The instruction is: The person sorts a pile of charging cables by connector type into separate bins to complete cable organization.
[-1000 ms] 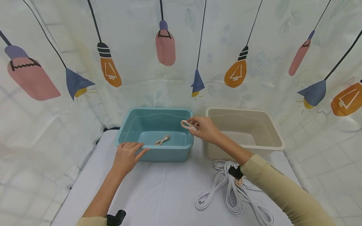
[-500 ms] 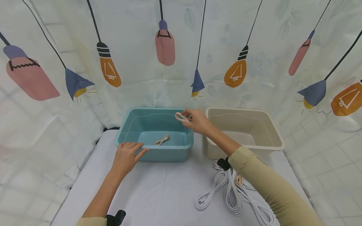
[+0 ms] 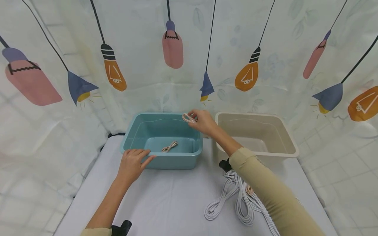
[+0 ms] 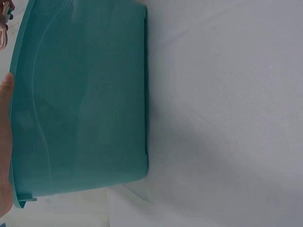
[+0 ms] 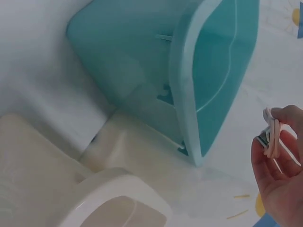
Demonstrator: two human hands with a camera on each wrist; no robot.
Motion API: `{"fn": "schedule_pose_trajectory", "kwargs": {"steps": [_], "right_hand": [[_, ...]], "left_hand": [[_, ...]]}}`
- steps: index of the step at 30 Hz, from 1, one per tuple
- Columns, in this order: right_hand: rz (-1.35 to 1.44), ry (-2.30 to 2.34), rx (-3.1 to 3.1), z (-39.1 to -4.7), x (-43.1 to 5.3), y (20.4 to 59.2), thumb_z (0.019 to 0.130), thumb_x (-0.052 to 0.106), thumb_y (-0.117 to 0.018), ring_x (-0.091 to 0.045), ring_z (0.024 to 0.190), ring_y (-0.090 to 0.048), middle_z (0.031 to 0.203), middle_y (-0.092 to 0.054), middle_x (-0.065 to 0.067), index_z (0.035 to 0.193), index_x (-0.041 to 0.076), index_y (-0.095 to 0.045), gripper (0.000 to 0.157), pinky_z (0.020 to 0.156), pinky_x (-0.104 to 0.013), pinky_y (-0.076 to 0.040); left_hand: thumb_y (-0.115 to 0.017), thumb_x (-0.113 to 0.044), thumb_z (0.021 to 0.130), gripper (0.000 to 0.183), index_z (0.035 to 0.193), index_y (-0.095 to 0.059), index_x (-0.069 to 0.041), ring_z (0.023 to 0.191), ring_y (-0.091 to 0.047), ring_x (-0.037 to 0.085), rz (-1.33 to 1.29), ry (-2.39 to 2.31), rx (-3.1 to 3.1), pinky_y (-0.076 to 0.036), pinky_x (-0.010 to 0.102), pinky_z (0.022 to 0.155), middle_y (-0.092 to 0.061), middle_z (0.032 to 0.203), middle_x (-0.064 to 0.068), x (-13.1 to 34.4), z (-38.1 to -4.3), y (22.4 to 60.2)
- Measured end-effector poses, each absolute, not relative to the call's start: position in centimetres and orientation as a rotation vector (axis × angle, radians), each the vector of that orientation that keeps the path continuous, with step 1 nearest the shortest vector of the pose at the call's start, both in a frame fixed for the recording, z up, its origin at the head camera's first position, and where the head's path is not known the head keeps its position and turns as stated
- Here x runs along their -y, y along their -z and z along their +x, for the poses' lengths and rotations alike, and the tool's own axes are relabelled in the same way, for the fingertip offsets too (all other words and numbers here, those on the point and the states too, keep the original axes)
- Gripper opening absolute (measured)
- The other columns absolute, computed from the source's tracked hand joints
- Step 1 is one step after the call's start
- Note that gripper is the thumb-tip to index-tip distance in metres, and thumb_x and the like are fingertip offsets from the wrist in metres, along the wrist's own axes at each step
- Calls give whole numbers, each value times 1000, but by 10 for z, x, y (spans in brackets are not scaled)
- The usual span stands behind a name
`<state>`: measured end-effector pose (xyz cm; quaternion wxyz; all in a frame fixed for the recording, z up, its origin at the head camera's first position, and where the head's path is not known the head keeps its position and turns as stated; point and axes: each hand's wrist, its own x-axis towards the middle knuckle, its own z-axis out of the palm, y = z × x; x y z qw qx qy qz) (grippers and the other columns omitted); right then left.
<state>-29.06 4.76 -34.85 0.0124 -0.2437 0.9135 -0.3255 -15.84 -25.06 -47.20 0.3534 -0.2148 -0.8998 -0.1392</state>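
Observation:
My right hand [image 3: 203, 121] pinches a small coiled pale-pink and white cable [image 3: 188, 118] above the back right rim of the teal bin [image 3: 165, 160]. In the right wrist view, thumb and fingertips close around the folded cable [image 5: 271, 135], and a metal connector shows. At the bin's front left, my left hand [image 3: 131, 164] rests on the rim with the thumb stretched out along it. Inside the bin lies another small bundled cable [image 3: 169, 146], cream-coloured. The left wrist view shows the bin's side wall [image 4: 90, 104] and part of the left hand [image 4: 5, 146] at its rim.
A beige bin [image 3: 260, 153] stands to the right of the teal one. On the white-covered table [image 3: 171, 203], several bundled white cables [image 3: 243, 206] lie in front of it with a pinkish coil [image 3: 249, 190], partly behind the right sleeve. A patterned curtain [image 3: 141, 75] hangs behind.
My right hand has moved left and farther back with the coiled cable, to over the teal bin's back right part. The left hand has stayed on the rim.

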Motion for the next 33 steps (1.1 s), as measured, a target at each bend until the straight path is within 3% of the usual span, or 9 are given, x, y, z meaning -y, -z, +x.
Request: {"fn": "schedule_pose_trajectory", "kwargs": {"steps": [5, 13, 33], "right_hand": [[-727, 1055, -2849, -297, -42, 346, 98, 12, -76, -32, 107, -72, 127, -70, -21, 138, 1, -65, 43, 88, -40, -61], [-704, 1050, -2791, -297, -41, 346, 94, 23, -83, -40, 135, -60, 157, -52, -21, 157, 5, -46, 75, 107, -47, -54], [-845, 1161, -2730, -268, -74, 359, 93, 18, -84, -40, 124, -67, 142, -63, -24, 151, 1, -52, 68, 98, -46, -60]], "left_hand": [[-35, -66, 107, 80, 100, -80, 0, 81, -72, 41, -561, 373, 2320, -53, 63, 78, -78, 89, 17, 251, -158, 472], [-34, -67, 106, 82, 101, -80, 0, 83, -71, 41, -549, 379, 2340, -52, 63, 80, -78, 91, 17, 250, -157, 472], [-32, -67, 106, 82, 100, -80, -1, 82, -72, 40, -555, 349, 2333, -54, 63, 80, -78, 91, 17, 251, -157, 472]]}}
